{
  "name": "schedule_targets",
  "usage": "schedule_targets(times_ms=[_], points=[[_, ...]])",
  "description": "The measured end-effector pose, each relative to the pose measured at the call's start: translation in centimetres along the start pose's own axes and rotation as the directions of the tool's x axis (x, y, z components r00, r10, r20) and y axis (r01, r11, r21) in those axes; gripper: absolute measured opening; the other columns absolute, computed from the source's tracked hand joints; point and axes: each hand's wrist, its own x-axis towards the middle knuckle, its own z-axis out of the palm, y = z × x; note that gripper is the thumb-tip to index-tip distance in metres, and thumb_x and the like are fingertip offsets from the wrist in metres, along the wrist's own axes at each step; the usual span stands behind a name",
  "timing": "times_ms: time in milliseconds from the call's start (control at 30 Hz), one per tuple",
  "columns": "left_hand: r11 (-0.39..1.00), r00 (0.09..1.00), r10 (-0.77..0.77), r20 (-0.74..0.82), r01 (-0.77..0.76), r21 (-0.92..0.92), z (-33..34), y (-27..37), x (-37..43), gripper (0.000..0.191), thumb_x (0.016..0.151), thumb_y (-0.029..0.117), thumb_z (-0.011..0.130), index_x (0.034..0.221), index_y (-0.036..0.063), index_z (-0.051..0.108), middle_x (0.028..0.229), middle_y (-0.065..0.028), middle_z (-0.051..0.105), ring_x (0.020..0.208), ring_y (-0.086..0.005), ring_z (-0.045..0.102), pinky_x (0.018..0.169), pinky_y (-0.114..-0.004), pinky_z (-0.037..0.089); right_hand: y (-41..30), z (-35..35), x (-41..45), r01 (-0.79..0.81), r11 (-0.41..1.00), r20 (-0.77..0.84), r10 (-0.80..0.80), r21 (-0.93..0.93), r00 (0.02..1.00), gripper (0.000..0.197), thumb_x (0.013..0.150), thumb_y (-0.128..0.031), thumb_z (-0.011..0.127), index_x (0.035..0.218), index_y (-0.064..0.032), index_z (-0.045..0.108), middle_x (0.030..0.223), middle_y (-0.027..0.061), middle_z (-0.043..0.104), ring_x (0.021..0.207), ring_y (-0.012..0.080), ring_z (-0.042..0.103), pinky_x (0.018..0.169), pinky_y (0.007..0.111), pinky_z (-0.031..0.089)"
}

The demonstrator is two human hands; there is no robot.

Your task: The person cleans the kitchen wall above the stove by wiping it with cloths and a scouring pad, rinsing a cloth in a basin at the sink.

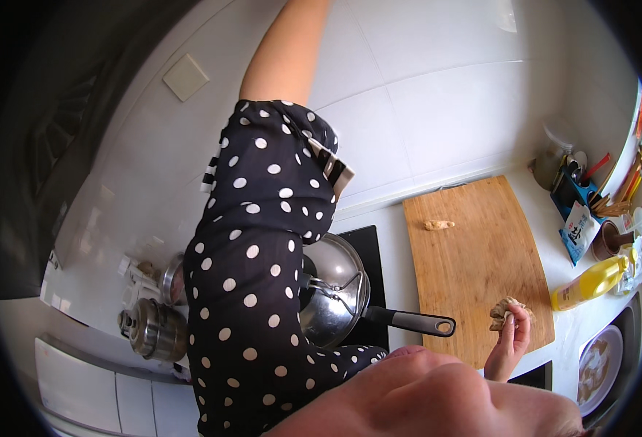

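My right hand (509,341) pinches a clump of knobbly beige-brown food (502,312), perhaps mushroom or ginger, over the near right corner of a wooden cutting board (474,262). A small pale, root-like piece (439,224) lies by itself on the board's far left part. My left arm, in a black sleeve with white dots (261,218), reaches up past the tiled wall. Its hand is out of view beyond the top edge. Partly behind that sleeve, a pan with a domed steel lid (337,319) sits on a black cooktop (372,262).
The pan's handle (419,321) juts over the board's left edge. A yellow bottle (588,284), a blue-white bag (577,232) and a blue utensil holder (572,191) stand to the right. A basin (616,349) sits in the sink. Steel pots (159,330) stand left.
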Motion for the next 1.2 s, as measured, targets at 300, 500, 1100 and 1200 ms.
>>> schedule_targets(times_ms=[300,500,1100,1200], points=[[0.953,0.998,-0.058,-0.010,0.059,0.297,-0.6,-12.6,-4.7,0.019,0.086,0.005,0.044,0.101,-0.0011,0.052,0.096,-0.0148,0.055,0.089,-0.0259,0.056,0.067,-0.031,0.052,0.5,-0.5,-0.1,-0.063,0.996,0.045,0.060,0.071,0.997,0.017,0.091,-0.010,0.047,0.101,-0.0015,0.057,0.100,0.0037,0.056,0.093,0.0109,0.051,0.082,0.023,0.040],[0.936,0.986,0.137,0.100,-0.162,0.313,-1.2,-7.7,-5.1,0.023,0.084,0.007,0.047,0.105,0.0015,0.054,0.099,-0.0134,0.052,0.085,-0.0260,0.057,0.068,-0.030,0.051,0.6,-0.5,0.2,-0.063,0.998,0.024,0.063,0.012,0.998,0.016,0.091,-0.009,0.046,0.101,-0.0017,0.057,0.100,0.0037,0.056,0.094,0.0111,0.050,0.083,0.024,0.040],[0.967,0.974,0.077,-0.213,-0.021,0.254,2.1,-10.7,-5.0,0.032,0.085,0.004,0.043,0.115,-0.0039,0.050,0.114,-0.0117,0.052,0.097,-0.0278,0.053,0.079,-0.032,0.047,0.3,1.8,0.6,-0.053,0.999,0.095,0.054,-0.007,0.994,0.016,0.091,-0.011,0.047,0.100,-0.0016,0.057,0.098,0.0038,0.056,0.092,0.0110,0.051,0.082,0.023,0.040],[0.971,0.976,0.139,-0.165,-0.102,0.216,1.8,-8.9,-5.9,0.033,0.085,0.003,0.044,0.117,-0.0035,0.049,0.116,-0.0124,0.048,0.098,-0.0286,0.051,0.083,-0.033,0.045,1.0,1.5,1.4,-0.067,0.998,0.053,0.068,-0.010,0.996,0.017,0.091,-0.011,0.047,0.101,-0.0016,0.057,0.098,0.0040,0.056,0.092,0.0111,0.051,0.082,0.024,0.040]])
